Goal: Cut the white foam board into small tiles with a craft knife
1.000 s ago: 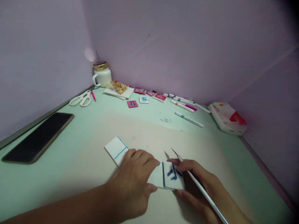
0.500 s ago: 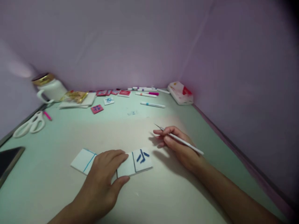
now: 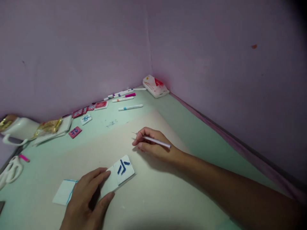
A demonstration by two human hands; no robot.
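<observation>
A flat white slab [image 3: 109,182] lies tilted on the table, its right end marked with dark blue brush-like strokes [image 3: 123,166] beyond a scored line. Thumb and fingers of my left hand [image 3: 90,195] grip its long edges, hiding its left part. Partly behind that hand is a second white piece [image 3: 62,192] with blue lines along its edges. Above and to the right, my right hand [image 3: 153,143] holds a slim white-handled needle-tipped tool [image 3: 157,141] like a pen. Its fine tip points left, apart from the slab.
Several markers [image 3: 130,107], red packets [image 3: 101,105], a small pink tile [image 3: 75,132] and a small white tile [image 3: 86,119] lie toward the wall. A tissue pack [image 3: 155,87] sits in the corner. At left are a white mug [image 3: 22,129], a gold wrapper [image 3: 49,127] and white-handled scissors [image 3: 14,171].
The view has swung to the right, so things on the table appear further left and turned. My left hand keeps its grip on the slab; my right hand still holds the needle-tipped tool.
</observation>
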